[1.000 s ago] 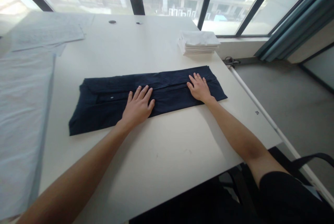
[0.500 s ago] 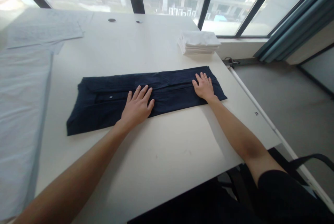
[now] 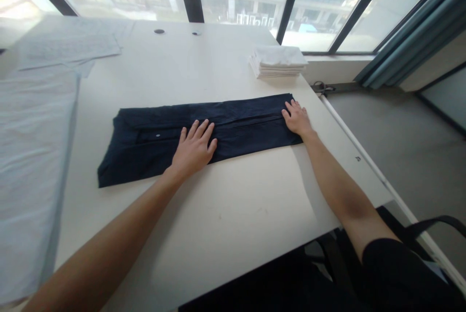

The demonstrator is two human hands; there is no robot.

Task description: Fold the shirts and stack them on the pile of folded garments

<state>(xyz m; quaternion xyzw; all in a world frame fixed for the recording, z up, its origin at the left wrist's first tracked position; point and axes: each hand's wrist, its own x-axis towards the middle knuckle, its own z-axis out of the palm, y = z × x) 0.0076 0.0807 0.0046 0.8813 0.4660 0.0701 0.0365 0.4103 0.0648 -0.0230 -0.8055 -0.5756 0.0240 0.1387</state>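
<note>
A dark navy shirt, folded into a long strip, lies across the white table in front of me. A slit with one small pale button shows on its left half. My left hand rests flat on the middle of the cloth, its fingers spread. At the strip's right end lies my right hand, palm down with fingers apart, partly over the edge of the cloth. What lies under both palms is hidden.
A stack of folded white cloths sits near the far right edge. White fabric covers the table's left side, with paper sheets behind it. Scissors lie beyond the right edge. A black chair stands at lower right.
My right hand has slid to the right, onto the strip's end. The corner that stuck out there no longer shows, and the end looks shorter. My left hand has stayed on the middle.
</note>
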